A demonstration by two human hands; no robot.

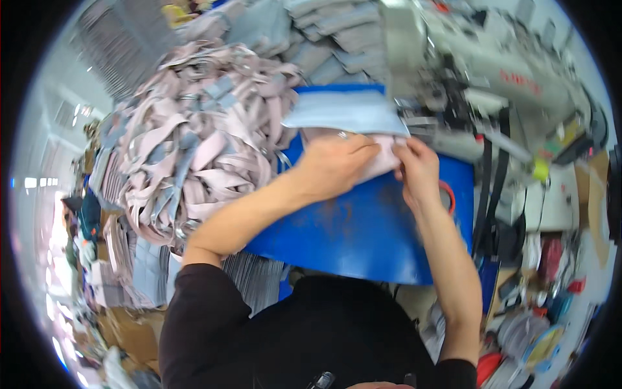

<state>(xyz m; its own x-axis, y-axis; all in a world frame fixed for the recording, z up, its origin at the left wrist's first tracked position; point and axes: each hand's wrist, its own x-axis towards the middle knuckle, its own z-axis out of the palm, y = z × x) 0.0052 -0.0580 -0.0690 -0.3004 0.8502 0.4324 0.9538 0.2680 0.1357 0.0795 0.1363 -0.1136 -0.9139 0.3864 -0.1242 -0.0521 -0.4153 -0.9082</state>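
A light blue fabric panel (346,110) lies on the blue work surface (363,240), close to the sewing machine's needle area. Below its near edge is a pink fabric strip (387,154), partly covered by my fingers. My left hand (337,165) is closed on the strip, its fingers bent and pressing together. At the strip's right end, my right hand (418,167) pinches the cloth between thumb and fingers. A red ring-shaped handle (447,196) shows just beside my right wrist; the rest of it is hidden.
The sewing machine (499,71) stands at the far right. A large heap of pink and grey-blue straps (201,136) borders the work surface on the left. Stacked grey fabric pieces (343,39) rise behind. Black straps (495,181) hang at the right edge.
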